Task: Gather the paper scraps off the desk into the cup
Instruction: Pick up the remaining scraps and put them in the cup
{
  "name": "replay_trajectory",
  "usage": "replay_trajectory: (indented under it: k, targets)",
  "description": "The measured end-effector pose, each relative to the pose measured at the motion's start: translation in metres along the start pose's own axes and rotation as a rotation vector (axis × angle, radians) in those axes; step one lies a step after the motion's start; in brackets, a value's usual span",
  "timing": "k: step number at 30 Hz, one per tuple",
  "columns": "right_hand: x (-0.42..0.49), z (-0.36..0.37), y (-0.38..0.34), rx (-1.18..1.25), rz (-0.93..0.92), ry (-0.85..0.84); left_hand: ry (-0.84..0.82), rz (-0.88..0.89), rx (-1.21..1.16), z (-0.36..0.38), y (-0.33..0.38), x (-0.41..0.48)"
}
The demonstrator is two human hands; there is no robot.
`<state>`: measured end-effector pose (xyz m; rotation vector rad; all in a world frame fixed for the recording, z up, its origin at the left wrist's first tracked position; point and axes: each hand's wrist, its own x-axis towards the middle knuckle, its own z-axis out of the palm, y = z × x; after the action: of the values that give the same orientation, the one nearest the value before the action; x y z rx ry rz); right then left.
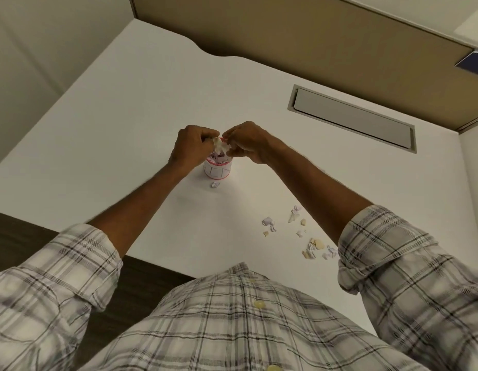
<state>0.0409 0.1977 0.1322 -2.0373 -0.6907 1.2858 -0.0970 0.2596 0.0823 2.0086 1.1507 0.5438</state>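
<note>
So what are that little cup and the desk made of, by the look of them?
The small white cup with pink rims looks like paper or thin card: matte, printed wall, though plastic is possible. The white desk top looks like smooth laminate: flat, even, faintly sheened. The scraps look like crumpled paper.

The white desk (125,108) carries the cup (217,171), one scrap (214,185) beside it, and scattered paper scraps (299,231).

Both hands crowd the cup (217,171) mouth; 1 scrap (214,185) lies just before it.
</note>
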Motion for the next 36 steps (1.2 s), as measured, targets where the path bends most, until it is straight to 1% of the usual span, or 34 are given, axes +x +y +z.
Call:
replay_trajectory:
  k: [6, 8, 11, 13, 15, 17, 18, 20, 22, 25, 28, 32, 36]
  targets:
    - [-0.004, -0.005, 0.005, 0.047, -0.110, 0.120, -0.055, 0.060, 0.071, -0.005, 0.007, -0.001]
    - [-0.005, -0.009, 0.010, 0.088, -0.186, 0.180, -0.049, 0.055, 0.090, -0.005, 0.009, -0.001]
    - [-0.008, -0.016, 0.032, 0.049, -0.279, 0.274, -0.062, 0.096, 0.153, -0.007, 0.013, -0.002]
    - [-0.011, -0.014, 0.061, -0.108, -0.296, 0.291, -0.103, 0.115, 0.192, -0.006, 0.015, -0.002]
    - [-0.015, -0.009, 0.102, -0.412, -0.319, 0.258, -0.161, 0.155, 0.271, -0.002, 0.017, -0.001]
    - [-0.021, -0.003, 0.142, -0.689, -0.371, 0.171, -0.220, 0.189, 0.355, 0.004, 0.018, 0.002]
    - [-0.023, 0.000, 0.158, -0.800, -0.420, 0.109, -0.244, 0.191, 0.379, 0.007, 0.017, 0.004]
    - [-0.026, 0.004, 0.184, -0.986, -0.588, 0.018, -0.299, 0.179, 0.415, 0.011, 0.015, 0.009]
    - [-0.026, 0.006, 0.201, -1.091, -0.752, 0.015, -0.344, 0.180, 0.477, 0.012, 0.015, 0.010]
    - [-0.028, 0.005, 0.225, -1.085, -0.871, 0.091, -0.396, 0.210, 0.570, 0.012, 0.015, 0.012]
    - [-0.038, -0.009, 0.256, -1.078, -0.912, 0.137, -0.436, 0.230, 0.627, 0.016, 0.015, 0.015]
    - [-0.055, -0.037, 0.301, -1.070, -0.886, 0.203, -0.445, 0.235, 0.652, 0.019, 0.014, 0.017]
    - [-0.065, -0.049, 0.321, -1.044, -0.854, 0.254, -0.451, 0.276, 0.683, 0.021, 0.016, 0.018]
